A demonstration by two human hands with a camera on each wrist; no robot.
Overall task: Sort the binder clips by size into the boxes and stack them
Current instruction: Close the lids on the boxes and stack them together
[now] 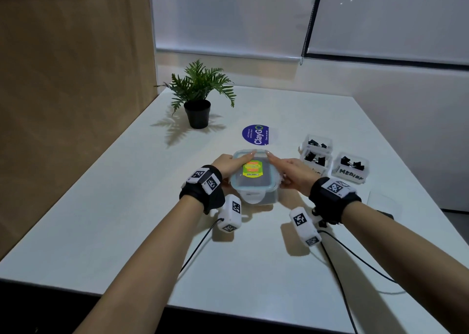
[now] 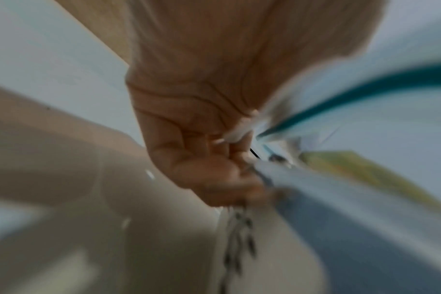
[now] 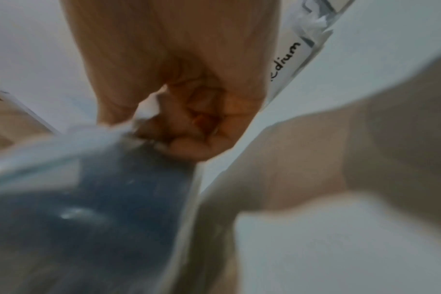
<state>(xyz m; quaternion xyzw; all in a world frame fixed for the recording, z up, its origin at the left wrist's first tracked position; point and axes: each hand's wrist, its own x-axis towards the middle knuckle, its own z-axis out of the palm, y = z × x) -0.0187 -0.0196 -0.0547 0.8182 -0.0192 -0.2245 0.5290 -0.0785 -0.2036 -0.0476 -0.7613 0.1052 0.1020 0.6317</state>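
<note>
A clear lidded container with a blue seal and a yellow-green sticker stands mid-table. My left hand grips its left side, index finger stretched along the lid. My right hand grips the right side in the same way. In the left wrist view the left hand's curled fingers pinch a white side flap of the container. The right wrist view shows the right hand curled at the container's edge. Three small clear boxes holding black binder clips sit to the right, one labelled medium.
A potted fern stands at the far left of the white table. A round blue sticker lies behind the container. A wooden panel walls the left side. Wrist-camera cables trail toward the front edge.
</note>
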